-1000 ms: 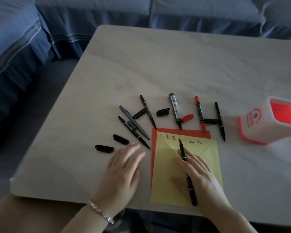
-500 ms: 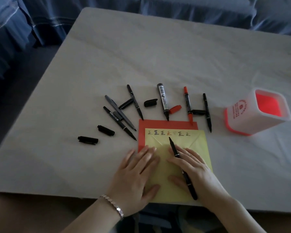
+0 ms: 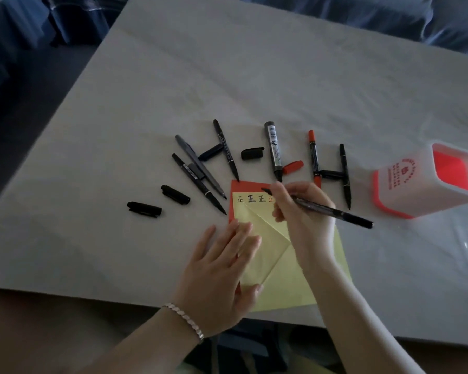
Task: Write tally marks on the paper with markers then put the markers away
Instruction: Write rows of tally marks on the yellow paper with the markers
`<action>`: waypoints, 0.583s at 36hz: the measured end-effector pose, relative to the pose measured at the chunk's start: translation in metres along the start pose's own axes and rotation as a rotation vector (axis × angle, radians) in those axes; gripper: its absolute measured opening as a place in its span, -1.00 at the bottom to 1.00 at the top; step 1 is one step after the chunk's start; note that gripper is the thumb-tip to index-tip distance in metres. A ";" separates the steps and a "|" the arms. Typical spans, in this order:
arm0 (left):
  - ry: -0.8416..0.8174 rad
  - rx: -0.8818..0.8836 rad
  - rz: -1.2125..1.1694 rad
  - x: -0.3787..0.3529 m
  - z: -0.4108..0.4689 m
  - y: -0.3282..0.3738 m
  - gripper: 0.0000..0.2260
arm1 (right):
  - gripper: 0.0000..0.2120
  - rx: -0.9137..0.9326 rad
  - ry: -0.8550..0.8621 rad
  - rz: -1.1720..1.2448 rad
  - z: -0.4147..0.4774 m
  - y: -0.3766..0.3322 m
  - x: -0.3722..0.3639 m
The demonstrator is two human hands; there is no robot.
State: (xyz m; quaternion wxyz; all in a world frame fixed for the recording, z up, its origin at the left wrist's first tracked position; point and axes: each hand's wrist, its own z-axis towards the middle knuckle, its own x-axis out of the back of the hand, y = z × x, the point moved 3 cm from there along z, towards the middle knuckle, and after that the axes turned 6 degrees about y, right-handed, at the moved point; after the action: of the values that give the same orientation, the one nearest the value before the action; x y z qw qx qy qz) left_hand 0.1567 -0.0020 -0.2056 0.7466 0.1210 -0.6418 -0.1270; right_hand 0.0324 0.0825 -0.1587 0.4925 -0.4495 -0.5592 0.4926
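A yellow paper [image 3: 289,282] lies on a red sheet [image 3: 247,188] near the table's front edge, with a row of tally marks [image 3: 254,198] along its top. My left hand [image 3: 222,268] lies flat on the paper's left side. My right hand [image 3: 303,211] grips a black marker [image 3: 333,211] over the top of the paper; its tip points left, above the marks. Several uncapped markers [image 3: 274,149] and loose caps [image 3: 252,153] lie fanned out beyond the paper.
A white pen holder with a red inside [image 3: 427,182] stands at the right of the grey table [image 3: 254,76]. Two black caps [image 3: 144,209] lie left of the paper. Blue sofa cushions [image 3: 389,14] border the far edge.
My right hand has lifted from lying flat and turned the marker into a writing grip near the tally row. My left hand slid onto the paper. The camera has moved closer.
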 end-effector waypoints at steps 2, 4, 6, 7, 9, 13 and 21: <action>0.004 0.001 0.000 0.000 0.000 0.000 -0.46 | -0.81 -0.019 0.016 -0.026 0.001 0.005 -0.011; 0.000 0.001 -0.002 -0.001 -0.001 -0.001 -0.45 | -0.74 -0.017 0.045 -0.069 0.003 0.011 -0.020; -0.008 0.000 0.003 -0.002 -0.001 -0.001 -0.44 | -0.67 0.013 0.077 -0.123 0.005 0.017 -0.023; -0.009 0.000 0.003 -0.002 -0.001 -0.001 -0.44 | -0.65 0.025 0.087 -0.149 0.005 0.020 -0.025; -0.004 0.004 -0.009 -0.002 0.000 -0.001 -0.44 | -0.64 0.050 0.110 -0.195 0.006 0.025 -0.026; 0.005 0.018 -0.025 -0.001 0.000 -0.002 -0.43 | -0.60 0.142 0.140 -0.266 0.005 0.028 -0.026; -0.017 0.038 -0.028 0.000 0.001 -0.002 -0.42 | -0.66 0.184 0.107 -0.285 0.005 0.029 -0.028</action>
State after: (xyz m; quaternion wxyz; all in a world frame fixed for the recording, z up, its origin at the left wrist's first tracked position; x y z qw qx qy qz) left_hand 0.1559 -0.0036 -0.2059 0.7369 0.1430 -0.6485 -0.1263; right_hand 0.0314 0.0579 -0.1907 0.6252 -0.3443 -0.5430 0.4423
